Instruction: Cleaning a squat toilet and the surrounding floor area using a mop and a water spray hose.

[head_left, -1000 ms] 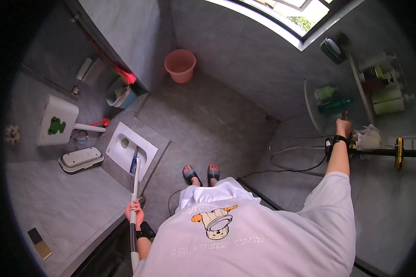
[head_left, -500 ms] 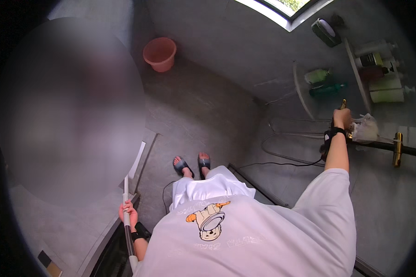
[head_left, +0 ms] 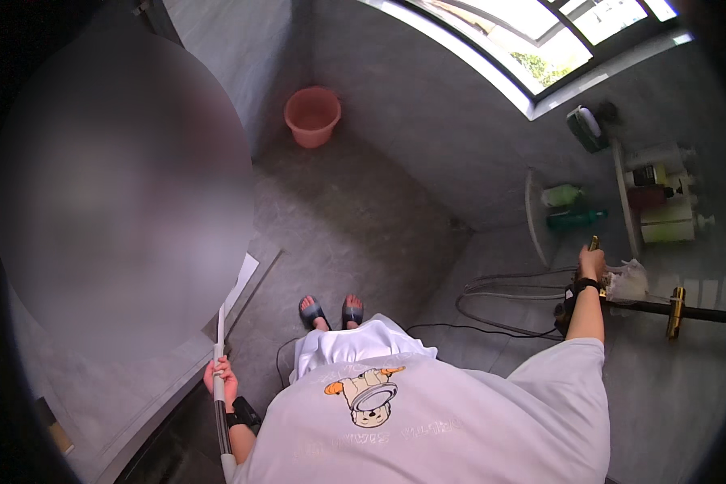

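Observation:
My left hand [head_left: 221,376] is closed around a long white-and-grey pole [head_left: 223,436] at the lower left. The pole runs up toward a flat white piece [head_left: 242,282] on the floor; a large blurred patch hides part of that area, so I cannot tell what is on its end. On the right, my stretched-out right hand [head_left: 592,263] is closed on a gold-coloured shower fitting [head_left: 594,242] at the wall, whose tip sticks out past the fingers. A crumpled whitish bag or net [head_left: 627,281] hangs beside that hand. Each wrist wears a black band.
A pink bucket [head_left: 312,118] stands in the far corner. Wall shelves [head_left: 536,218] on the right hold several bottles. Grey hoses [head_left: 480,300] loop below the fitting, near a black bar with a gold holder [head_left: 676,313]. A thin cable trails near my sandalled feet. A window [head_left: 532,48] is above.
The view has tilted up, so the bucket, shelves and right hand sit lower in the picture and more of the window shows. Both hands keep their hold.

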### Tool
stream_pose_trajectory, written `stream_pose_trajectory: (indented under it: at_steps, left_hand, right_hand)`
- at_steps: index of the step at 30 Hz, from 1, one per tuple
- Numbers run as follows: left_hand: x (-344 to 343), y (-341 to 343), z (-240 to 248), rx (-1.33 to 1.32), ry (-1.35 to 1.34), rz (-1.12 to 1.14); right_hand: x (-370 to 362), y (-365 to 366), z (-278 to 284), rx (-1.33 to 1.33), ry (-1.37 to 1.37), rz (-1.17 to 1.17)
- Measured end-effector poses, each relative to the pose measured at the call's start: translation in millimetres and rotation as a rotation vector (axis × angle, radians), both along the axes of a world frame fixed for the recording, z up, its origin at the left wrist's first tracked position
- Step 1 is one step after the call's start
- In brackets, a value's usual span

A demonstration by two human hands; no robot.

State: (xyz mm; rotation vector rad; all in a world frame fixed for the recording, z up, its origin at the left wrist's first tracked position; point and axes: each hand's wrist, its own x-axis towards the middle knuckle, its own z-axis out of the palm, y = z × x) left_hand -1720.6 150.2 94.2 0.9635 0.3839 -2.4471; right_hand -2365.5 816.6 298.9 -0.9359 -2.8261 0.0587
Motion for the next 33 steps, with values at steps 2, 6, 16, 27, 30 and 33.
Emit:
stream_pose_trajectory:
  at_steps: [2, 6, 16, 27, 30, 33]
  left_hand:
    - [-0.8, -1.5, 1.3, 0.007, 0.028, -0.025]
    - [-2.2, -1.9, -5.6, 0.018, 0.006, -0.045]
    - [-2.8, 0.6, -4.6, 0.065, 0.05, -0.027]
    - [-3.6, 3.7, -1.8, 0.074, -0.01, -0.009]
    - [-2.5, -0.2, -4.0, 0.061, 0.006, -0.037]
    - [-15.4, 2.7, 0.0, 0.07, 0.008, -0.055]
  right_hand:
    - [-5.3, -17.0, 10.0, -0.185, 0.014, -0.034]
    - [-14.6, -31.1, 16.1, -0.122, 0.148, 0.102]
    - [-40.2, 13.3, 32.4, -0.09, 0.66, 0.056]
    - [-26.0, 24.5, 13.1, -0.124, 0.649, -0.031]
    - [-37.2, 40.7, 4.5, -0.18, 0.682, -0.092]
    - [-46.6, 84.8, -12.5, -0.014, 0.755, -0.14]
